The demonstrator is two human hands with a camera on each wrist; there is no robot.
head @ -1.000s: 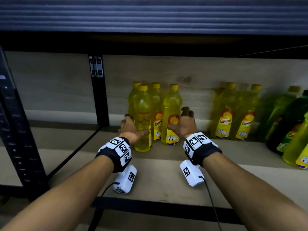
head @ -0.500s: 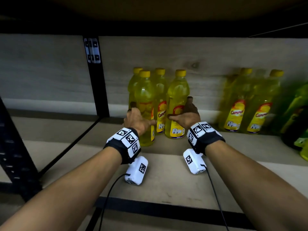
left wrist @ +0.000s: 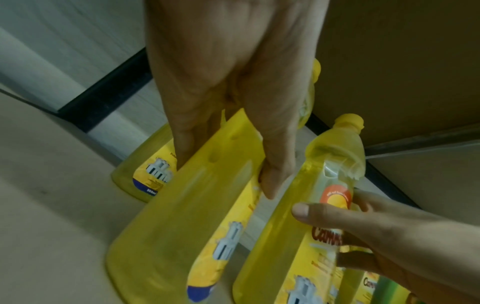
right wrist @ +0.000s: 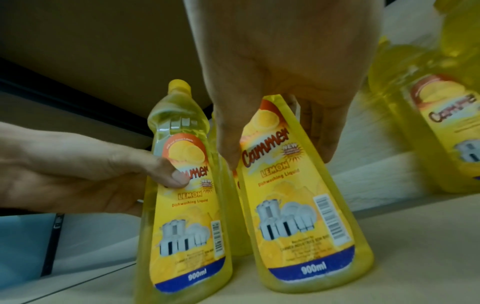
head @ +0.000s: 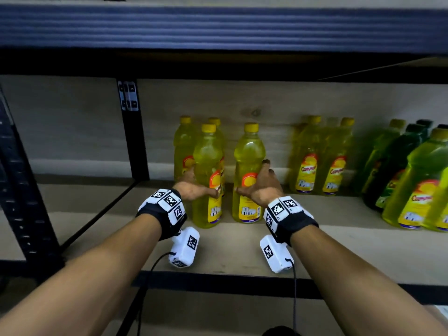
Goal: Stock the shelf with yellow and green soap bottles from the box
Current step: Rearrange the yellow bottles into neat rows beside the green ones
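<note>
Head view: both my hands are on the shelf [head: 242,253], each wrapped round one upright yellow bottle. My left hand [head: 191,190] holds the left bottle [head: 208,175], my right hand [head: 263,187] holds the right bottle [head: 247,170]. Long axes vertical, caps up, bases on the board, a narrow gap between the two. Each bottle sits straight ahead of its own hand, so no reach across needed. Two more yellow bottles stand just behind, toward the back edge; bare board to the left up to the black upright [head: 133,132]. Another yellow group [head: 320,166] and the green bottles [head: 412,175] fill the right side. Left wrist view: my left hand [left wrist: 228,92] has fingers behind and thumb in front of the left bottle [left wrist: 187,216]; the right bottle [left wrist: 311,216] stands close beside it. Right wrist view: my right hand [right wrist: 280,82] has its thumb on the label of the right bottle [right wrist: 298,205], fingers round the far side; the left bottle [right wrist: 182,205] is near, not touching as far as I can tell. My guess: push back or left, the right side is tight.
</note>
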